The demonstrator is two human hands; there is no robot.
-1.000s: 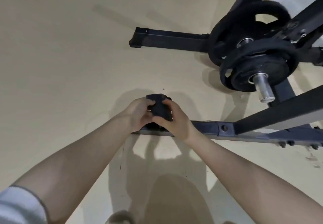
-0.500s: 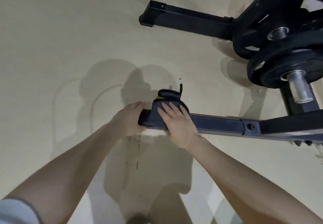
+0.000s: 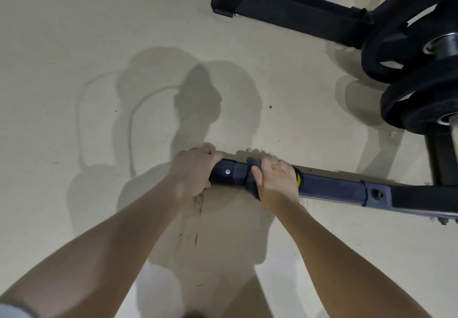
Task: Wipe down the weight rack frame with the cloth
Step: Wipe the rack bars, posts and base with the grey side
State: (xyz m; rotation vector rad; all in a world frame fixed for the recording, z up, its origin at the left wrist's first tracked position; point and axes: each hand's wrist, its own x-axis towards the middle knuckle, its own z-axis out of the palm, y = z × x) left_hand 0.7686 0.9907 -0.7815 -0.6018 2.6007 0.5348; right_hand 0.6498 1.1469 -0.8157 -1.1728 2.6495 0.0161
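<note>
The weight rack's near floor bar [image 3: 332, 187] is dark blue-black and runs left to right across the beige floor. My left hand [image 3: 192, 171] grips the bar's capped left end. A dark cloth [image 3: 252, 181] with a yellow patch showing at its right side is wrapped over the bar just right of that end. My right hand [image 3: 276, 178], a ring on one finger, curls over the cloth and holds it against the bar. Most of the cloth is hidden under this hand.
A second black floor bar [image 3: 285, 5] lies farther away, at the top. Black weight plates [image 3: 421, 89] on a steel peg hang at the right edge above the frame. Scuff marks [image 3: 198, 203] mark the floor below the bar's end.
The cloth was bunched between both hands, then laid over the bar end. My right hand has slid it a little right along the bar; my left hand now grips the end cap.
</note>
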